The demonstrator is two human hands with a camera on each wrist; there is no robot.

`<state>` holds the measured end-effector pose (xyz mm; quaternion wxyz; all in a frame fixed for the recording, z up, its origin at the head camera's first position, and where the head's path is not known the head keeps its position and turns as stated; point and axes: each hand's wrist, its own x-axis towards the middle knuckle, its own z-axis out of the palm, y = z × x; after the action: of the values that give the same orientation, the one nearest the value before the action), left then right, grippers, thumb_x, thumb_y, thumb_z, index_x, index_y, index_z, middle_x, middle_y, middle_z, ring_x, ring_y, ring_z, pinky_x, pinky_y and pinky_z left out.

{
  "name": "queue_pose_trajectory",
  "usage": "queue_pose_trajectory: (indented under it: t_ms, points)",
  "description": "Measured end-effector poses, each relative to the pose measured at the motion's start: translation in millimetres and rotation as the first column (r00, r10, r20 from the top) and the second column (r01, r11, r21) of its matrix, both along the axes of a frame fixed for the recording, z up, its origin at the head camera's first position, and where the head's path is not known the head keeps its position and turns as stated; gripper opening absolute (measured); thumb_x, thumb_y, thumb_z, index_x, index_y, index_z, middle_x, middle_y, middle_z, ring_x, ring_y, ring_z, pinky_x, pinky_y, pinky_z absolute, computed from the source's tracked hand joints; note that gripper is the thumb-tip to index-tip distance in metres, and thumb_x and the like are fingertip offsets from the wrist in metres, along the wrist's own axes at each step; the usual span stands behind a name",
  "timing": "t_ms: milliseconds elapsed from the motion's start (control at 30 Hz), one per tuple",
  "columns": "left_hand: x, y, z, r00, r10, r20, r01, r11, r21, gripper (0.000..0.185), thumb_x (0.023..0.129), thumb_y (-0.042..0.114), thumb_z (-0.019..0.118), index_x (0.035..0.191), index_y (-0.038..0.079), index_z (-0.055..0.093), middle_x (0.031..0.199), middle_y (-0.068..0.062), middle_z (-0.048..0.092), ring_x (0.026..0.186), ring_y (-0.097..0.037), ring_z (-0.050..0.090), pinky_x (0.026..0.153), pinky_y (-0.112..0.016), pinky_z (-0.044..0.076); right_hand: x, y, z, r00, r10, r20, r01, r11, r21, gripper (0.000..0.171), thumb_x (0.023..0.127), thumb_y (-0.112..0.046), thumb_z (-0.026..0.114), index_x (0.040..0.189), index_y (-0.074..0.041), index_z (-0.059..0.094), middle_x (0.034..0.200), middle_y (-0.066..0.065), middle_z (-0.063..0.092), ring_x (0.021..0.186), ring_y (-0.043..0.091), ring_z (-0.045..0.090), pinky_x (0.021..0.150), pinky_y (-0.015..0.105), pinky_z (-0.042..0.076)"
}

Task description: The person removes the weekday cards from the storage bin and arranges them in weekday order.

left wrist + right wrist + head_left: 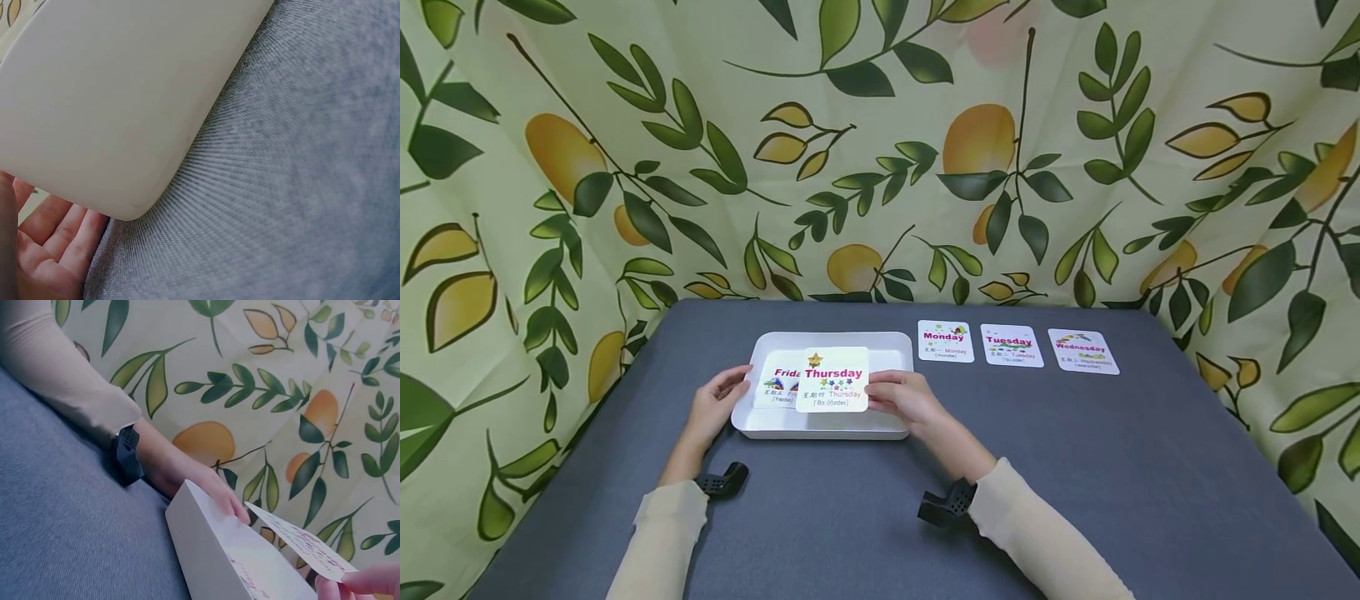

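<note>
the right hand (904, 398) pinches the thursday card (834, 381) above the white tray (895, 350); the left hand (718, 400), fingers relaxed, touches the tray's left rim.

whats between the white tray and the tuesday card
The Monday card lies flat on the grey table, between the white tray and the Tuesday card. The head view shows it.

Thursday card (833, 379) lifted, tilted above white tray (820, 423), overlapping Friday card (778, 383)
</note>
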<state>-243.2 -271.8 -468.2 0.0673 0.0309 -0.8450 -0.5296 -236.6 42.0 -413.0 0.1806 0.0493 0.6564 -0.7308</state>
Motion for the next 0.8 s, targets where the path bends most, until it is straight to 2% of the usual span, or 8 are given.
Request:
queue_pose_trajectory:
  t_ms: [233,400,600,800]
  points:
    - [-0.8,1.0,1.4,1.000,-0.005,0.014,0.005,1.000,0.010,0.042,0.098,0.025,0.055,0.133,0.004,0.055,0.140,-0.019,0.055,0.097,0.022,0.045,0.084,0.001,0.036,11.1,28.7,0.2,0.999,0.035,-0.029,-0.033,0.999,0.040,0.030,0.088,0.000,0.062,0.115,0.011,0.059,0.081,-0.001,0.063,0.066,0.004,0.063,0.065,0.017,0.055]
    - [-0.4,2.2,2.3,1.000,0.001,0.006,-0.002,1.000,0.019,0.041,0.098,0.023,0.056,0.133,0.004,0.055,0.139,-0.020,0.055,0.097,0.022,0.045,0.084,0.001,0.036,16.8,47.5,1.7,0.999,0.033,-0.035,-0.032,0.999,0.030,0.033,0.088,0.000,0.061,0.118,0.014,0.056,0.079,-0.004,0.065,0.066,0.004,0.064,0.065,0.016,0.055]
    - [-0.5,3.1,2.0,1.000,0.007,-0.013,-0.006,0.998,0.055,0.039,0.097,0.019,0.057,0.132,0.002,0.057,0.138,-0.021,0.055,0.096,0.022,0.048,0.083,0.000,0.038,17.8,68.9,4.1,0.998,0.012,-0.060,-0.009,0.999,0.044,0.036,0.089,0.000,0.060,0.121,0.016,0.054,0.078,-0.007,0.067,0.068,0.003,0.064,0.066,0.017,0.055]
    - [-1.7,1.6,-0.3,1.000,0.013,-0.015,-0.012,0.999,0.039,0.039,0.097,0.020,0.058,0.131,0.003,0.057,0.136,-0.019,0.057,0.095,0.022,0.048,0.083,0.000,0.038,16.0,91.6,8.0,0.996,0.001,-0.087,0.006,0.997,0.078,0.037,0.090,-0.002,0.060,0.121,0.017,0.053,0.078,-0.008,0.068,0.068,0.003,0.064,0.066,0.016,0.055]
